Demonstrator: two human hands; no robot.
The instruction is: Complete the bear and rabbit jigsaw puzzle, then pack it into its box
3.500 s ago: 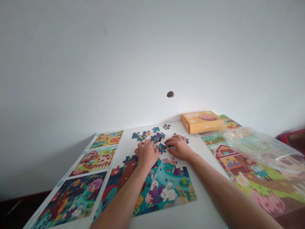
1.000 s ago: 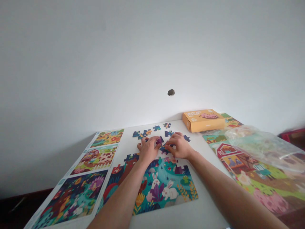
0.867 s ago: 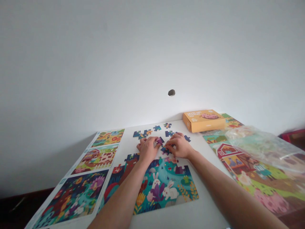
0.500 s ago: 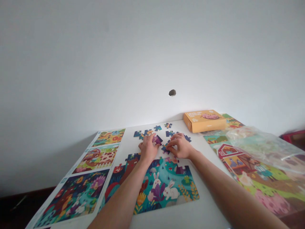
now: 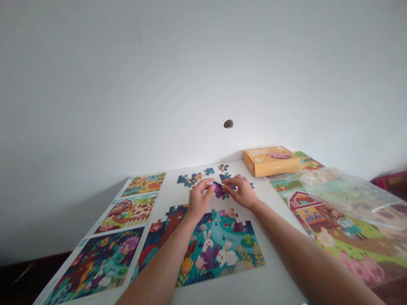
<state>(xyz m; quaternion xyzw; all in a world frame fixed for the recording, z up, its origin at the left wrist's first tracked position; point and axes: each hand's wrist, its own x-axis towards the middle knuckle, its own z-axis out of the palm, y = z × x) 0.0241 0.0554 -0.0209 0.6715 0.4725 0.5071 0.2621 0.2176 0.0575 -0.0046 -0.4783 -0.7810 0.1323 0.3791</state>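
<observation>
My left hand (image 5: 199, 195) and right hand (image 5: 240, 191) meet over the white table (image 5: 276, 281), and between them sits a dark purple puzzle piece (image 5: 218, 189). My left fingertips (image 5: 210, 183) seem to be pinching its near end. My right fingers (image 5: 226, 181) come in from the other side, but they and the piece overlap so much that I can't say for sure whether that hand is gripping it or only touching it (the view is small and a bit soft here).

Just beyond my hands lie scattered loose pieces (image 5: 190, 179), with a few more near my right fingertips. Below my hands is a partly built jigsaw (image 5: 219, 250) showing two white rabbits, and my left forearm (image 5: 162, 258) lies across its lower left side, hiding part of it. To the left, three printed picture sheets (image 5: 127, 213) run along the table edge. At the far right, an orange puzzle box (image 5: 271, 161) rests near the wall, while a crumpled clear plastic bag (image 5: 346, 195) lies over part of a finished farm puzzle (image 5: 330, 228) with a red barn. My right forearm (image 5: 305, 258) passes just beside that puzzle. A small dark hole (image 5: 228, 123) marks the white wall above.
</observation>
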